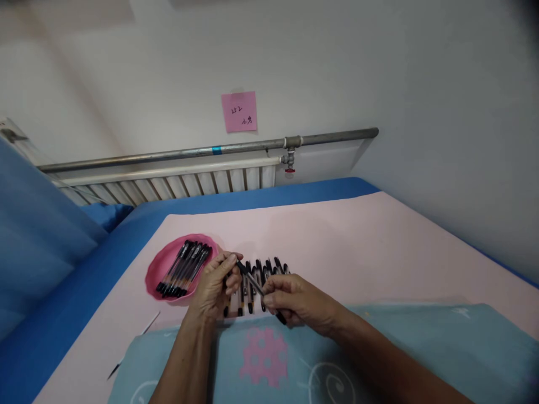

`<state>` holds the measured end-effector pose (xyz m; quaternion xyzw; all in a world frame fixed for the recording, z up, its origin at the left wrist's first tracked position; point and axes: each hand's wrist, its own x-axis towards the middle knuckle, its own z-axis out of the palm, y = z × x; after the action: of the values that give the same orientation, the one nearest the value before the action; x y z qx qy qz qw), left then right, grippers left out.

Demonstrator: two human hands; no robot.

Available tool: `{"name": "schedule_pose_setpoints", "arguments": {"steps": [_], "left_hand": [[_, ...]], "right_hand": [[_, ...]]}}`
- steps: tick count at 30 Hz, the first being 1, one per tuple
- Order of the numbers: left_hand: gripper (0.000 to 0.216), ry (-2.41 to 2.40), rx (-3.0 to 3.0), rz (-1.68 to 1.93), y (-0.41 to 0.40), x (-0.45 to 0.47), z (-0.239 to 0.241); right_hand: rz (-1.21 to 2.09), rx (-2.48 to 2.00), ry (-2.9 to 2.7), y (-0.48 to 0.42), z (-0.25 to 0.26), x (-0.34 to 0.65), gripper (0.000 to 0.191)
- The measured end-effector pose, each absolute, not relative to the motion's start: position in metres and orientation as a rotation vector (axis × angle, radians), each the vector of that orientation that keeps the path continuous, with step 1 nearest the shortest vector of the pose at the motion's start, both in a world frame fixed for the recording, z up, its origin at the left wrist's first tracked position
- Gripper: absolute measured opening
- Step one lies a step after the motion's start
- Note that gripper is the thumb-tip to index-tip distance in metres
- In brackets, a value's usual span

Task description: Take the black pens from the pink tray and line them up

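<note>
Handling one pen (pixel 254 284) right of pink bowl (pixel 167 259), fingers of left hand (pixel 217 280) and right hand (pixel 297 301) clamped on it; next likely needs steady alignment.

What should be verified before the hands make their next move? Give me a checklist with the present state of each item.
1. Pen held securely: ok; the left hand has the upper end, the right hand grips lower down.
2. Whole pen visible for inspection: not ok; fingers cover parts of it.
3. Pink bowl standing upright: ok; it sits on the pink cloth with bundled pens inside.
4. Loose pens countable: cannot tell; the hands and held pen hide some.
5. Cloth around the bowl free of stray items: not ok; a thin white stick lies nearby.
</note>
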<state>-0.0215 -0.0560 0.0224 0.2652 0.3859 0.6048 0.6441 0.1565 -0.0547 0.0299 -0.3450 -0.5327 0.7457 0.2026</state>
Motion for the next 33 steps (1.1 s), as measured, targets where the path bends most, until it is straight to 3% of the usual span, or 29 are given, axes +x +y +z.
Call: {"name": "schedule_pose_setpoints", "arguments": {"steps": [3,8,12,18,23,28,33], "left_hand": [[0.024,0.914,0.622,1.395,-0.0555,-0.0222,0.0218],[0.024,0.931,0.657,1.421,-0.0564,-0.022,0.024],[0.021,0.907,0.665,1.44,-0.0573,-0.0217,0.0251],[0.023,0.941,0.681,1.43,-0.0575,-0.0201,0.0259],[0.024,0.945,0.674,1.446,-0.0566,-0.0199,0.0245],[0.022,0.948,0.698,1.438,-0.0559,-0.0202,0.0229],[0.022,0.95,0.706,1.434,-0.0555,-0.0204,0.0229]], "right_hand": [[1.98,-0.947,-1.529,-0.0558,0.0296,0.1553,0.012],[2.204,-0.849,-1.412,-0.0554,0.0288,0.1559,0.027],[2.05,-0.896,-1.364,-0.0547,0.0281,0.1548,0.014],[2.249,-0.879,-1.278,-0.0584,0.0285,0.1501,0.028],[1.979,-0.992,-1.347,-0.0577,0.0281,0.1497,0.017],[2.23,-0.888,-1.22,-0.0572,0.0279,0.15,0.026],[2.111,-0.894,-1.188,-0.0568,0.0273,0.1501,0.019]]}}
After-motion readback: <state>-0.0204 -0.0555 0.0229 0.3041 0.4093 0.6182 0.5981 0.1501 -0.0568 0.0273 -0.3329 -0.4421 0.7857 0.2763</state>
